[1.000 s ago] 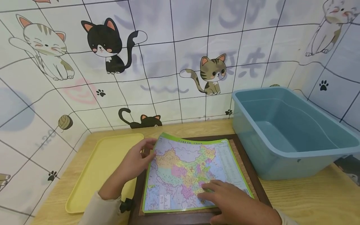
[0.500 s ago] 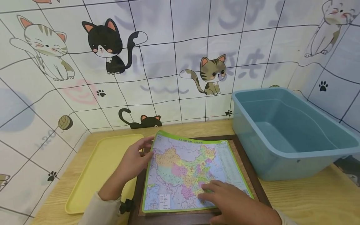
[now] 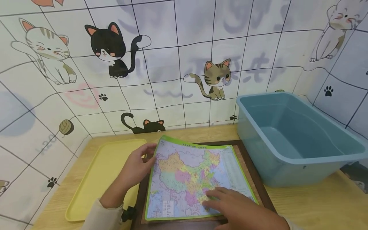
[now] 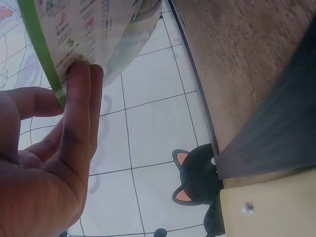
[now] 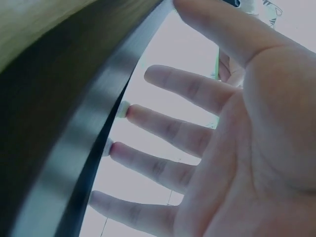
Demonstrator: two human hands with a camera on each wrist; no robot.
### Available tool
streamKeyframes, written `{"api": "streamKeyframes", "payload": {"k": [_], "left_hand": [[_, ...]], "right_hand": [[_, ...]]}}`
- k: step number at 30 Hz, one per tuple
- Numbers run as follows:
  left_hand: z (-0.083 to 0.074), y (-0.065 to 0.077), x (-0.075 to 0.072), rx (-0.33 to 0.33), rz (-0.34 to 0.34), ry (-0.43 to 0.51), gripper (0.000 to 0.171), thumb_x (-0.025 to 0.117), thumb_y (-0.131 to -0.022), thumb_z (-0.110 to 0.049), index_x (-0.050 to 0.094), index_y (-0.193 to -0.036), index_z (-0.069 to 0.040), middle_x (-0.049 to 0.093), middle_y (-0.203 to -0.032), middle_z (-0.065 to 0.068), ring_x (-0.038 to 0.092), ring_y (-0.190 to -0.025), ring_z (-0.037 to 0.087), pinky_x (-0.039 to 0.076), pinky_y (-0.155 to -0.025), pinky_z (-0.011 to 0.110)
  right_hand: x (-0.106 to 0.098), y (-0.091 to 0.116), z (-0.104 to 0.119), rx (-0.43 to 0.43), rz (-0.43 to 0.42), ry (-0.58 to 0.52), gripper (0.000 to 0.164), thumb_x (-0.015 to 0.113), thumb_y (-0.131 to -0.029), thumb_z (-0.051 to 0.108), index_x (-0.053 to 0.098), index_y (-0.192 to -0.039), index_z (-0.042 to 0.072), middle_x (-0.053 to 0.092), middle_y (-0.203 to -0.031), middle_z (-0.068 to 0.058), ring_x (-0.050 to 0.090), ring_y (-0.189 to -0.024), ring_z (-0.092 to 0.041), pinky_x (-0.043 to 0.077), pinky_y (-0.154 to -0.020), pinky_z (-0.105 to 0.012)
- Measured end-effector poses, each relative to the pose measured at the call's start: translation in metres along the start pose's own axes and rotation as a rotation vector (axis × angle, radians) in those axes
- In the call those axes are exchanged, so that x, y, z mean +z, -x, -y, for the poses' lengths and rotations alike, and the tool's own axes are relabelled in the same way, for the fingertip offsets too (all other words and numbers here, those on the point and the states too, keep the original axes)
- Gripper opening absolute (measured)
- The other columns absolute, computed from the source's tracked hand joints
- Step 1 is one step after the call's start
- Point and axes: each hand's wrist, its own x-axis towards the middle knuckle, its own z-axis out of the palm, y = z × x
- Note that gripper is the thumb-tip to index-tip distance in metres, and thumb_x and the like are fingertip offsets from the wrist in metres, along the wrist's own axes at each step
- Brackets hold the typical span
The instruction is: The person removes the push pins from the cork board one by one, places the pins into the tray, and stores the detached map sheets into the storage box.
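A laminated map sheet (image 3: 172, 204) with a green border lies over a cork board (image 3: 262, 188) in a dark brown frame. At its left edge my left hand (image 3: 133, 169) pinches the sheet, and the upper left corner curls up. The left wrist view shows the thumb and fingers of that hand (image 4: 59, 148) on opposite faces of the map (image 4: 74, 29), with the cork (image 4: 237, 54) off to the side. My right hand (image 3: 235, 206) rests its fingertips on the sheet's lower right part. In the right wrist view, this hand (image 5: 217, 143) has its fingers spread and nearly straight.
Left of the board, partly behind my left forearm, lies a yellow tray (image 3: 100, 172). A large blue plastic tub (image 3: 276, 169) stands on the right, close against the board. Behind the wooden table (image 3: 310, 207) rises a wall covering (image 3: 172, 70) printed with cats.
The map's upper left corner has shifted slightly left with my left hand pinching it. My right hand stays in place. The head view has tilted slightly.
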Motion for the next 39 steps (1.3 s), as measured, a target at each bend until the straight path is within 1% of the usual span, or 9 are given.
{"api": "streamKeyframes", "payload": {"k": [3, 11, 15, 18, 20, 24, 28, 32, 39], "left_hand": [[0.002, 0.001, 0.0, 0.01, 0.007, 0.008, 0.041, 0.061, -0.098, -0.008, 0.054, -0.138, -0.012, 0.061, -0.122, 0.016, 0.07, -0.088, 0.022, 0.06, -0.065, 0.031], [-0.001, 0.002, -0.001, 0.017, -0.001, -0.002, 0.042, 0.061, -0.098, -0.008, 0.054, -0.138, -0.012, 0.061, -0.125, 0.016, 0.07, -0.09, 0.022, 0.059, -0.066, 0.03], [-0.001, 0.001, -0.001, 0.021, -0.002, -0.01, 0.042, 0.061, -0.098, -0.007, 0.054, -0.139, -0.013, 0.061, -0.125, 0.015, 0.07, -0.091, 0.022, 0.059, -0.066, 0.03], [-0.001, 0.001, 0.0, 0.027, 0.003, -0.008, 0.042, 0.061, -0.098, -0.007, 0.053, -0.139, -0.013, 0.061, -0.125, 0.016, 0.07, -0.092, 0.022, 0.059, -0.067, 0.03], [-0.002, 0.001, 0.0, 0.027, 0.007, -0.002, 0.042, 0.06, -0.098, -0.007, 0.053, -0.139, -0.013, 0.06, -0.126, 0.016, 0.07, -0.092, 0.022, 0.059, -0.067, 0.03], [-0.002, 0.0, 0.0, 0.019, 0.016, 0.017, 0.042, 0.059, -0.099, -0.007, 0.052, -0.14, -0.013, 0.059, -0.127, 0.015, 0.07, -0.091, 0.023, 0.06, -0.066, 0.032], [-0.001, 0.0, 0.001, 0.01, 0.008, 0.015, 0.043, 0.059, -0.099, -0.008, 0.052, -0.141, -0.015, 0.059, -0.126, 0.014, 0.07, -0.091, 0.024, 0.06, -0.064, 0.033], [-0.001, 0.0, 0.0, 0.02, -0.003, 0.005, 0.045, 0.059, -0.099, -0.008, 0.052, -0.143, -0.013, 0.06, -0.124, 0.014, 0.071, -0.089, 0.022, 0.06, -0.063, 0.031], [-0.003, 0.003, -0.001, 0.031, -0.001, 0.033, 0.042, 0.058, -0.099, -0.007, 0.054, -0.141, -0.011, 0.06, -0.12, 0.016, 0.071, -0.086, 0.02, 0.059, -0.061, 0.03]], "right_hand": [[0.002, 0.005, -0.002, -0.031, -0.03, 0.013, 0.055, 0.062, -0.091, 0.057, 0.056, -0.138, 0.031, 0.051, -0.15, 0.002, 0.054, -0.132, -0.031, 0.053, -0.097, -0.047], [-0.001, 0.015, -0.002, -0.005, -0.095, 0.011, 0.054, 0.053, -0.096, 0.059, 0.053, -0.142, 0.031, 0.051, -0.15, 0.003, 0.052, -0.134, -0.028, 0.053, -0.097, -0.047], [-0.002, 0.024, -0.001, -0.043, -0.255, 0.098, 0.051, 0.058, -0.096, 0.055, 0.054, -0.141, 0.03, 0.054, -0.145, 0.002, 0.056, -0.128, -0.024, 0.055, -0.092, -0.044], [-0.006, 0.032, 0.0, -0.085, -0.455, 0.208, 0.049, 0.066, -0.094, 0.048, 0.058, -0.138, 0.027, 0.057, -0.14, 0.001, 0.06, -0.121, -0.02, 0.058, -0.084, -0.038], [-0.009, 0.039, 0.001, -0.089, -0.575, 0.235, 0.047, 0.069, -0.093, 0.045, 0.059, -0.135, 0.027, 0.057, -0.137, 0.003, 0.06, -0.117, -0.016, 0.058, -0.081, -0.031], [-0.018, 0.053, 0.004, -0.1, -0.779, 0.175, 0.037, 0.055, -0.101, 0.044, 0.064, -0.13, 0.023, 0.059, -0.131, 0.003, 0.054, -0.115, -0.008, 0.049, -0.082, -0.012], [-0.028, 0.062, 0.007, -0.168, -0.973, 0.103, 0.039, 0.048, -0.104, 0.039, 0.07, -0.119, 0.01, 0.063, -0.122, -0.006, 0.052, -0.116, -0.006, 0.039, -0.09, -0.005], [-0.037, 0.07, 0.009, -0.17, -1.092, 0.117, 0.041, 0.049, -0.105, 0.036, 0.073, -0.109, 0.003, 0.064, -0.117, -0.013, 0.051, -0.123, -0.005, 0.035, -0.101, -0.008], [-0.048, 0.087, -0.005, -0.1, -1.199, 0.239, 0.052, 0.046, -0.106, 0.038, 0.071, -0.096, -0.006, 0.061, -0.107, -0.025, 0.04, -0.135, 0.001, 0.029, -0.111, -0.012]]}}
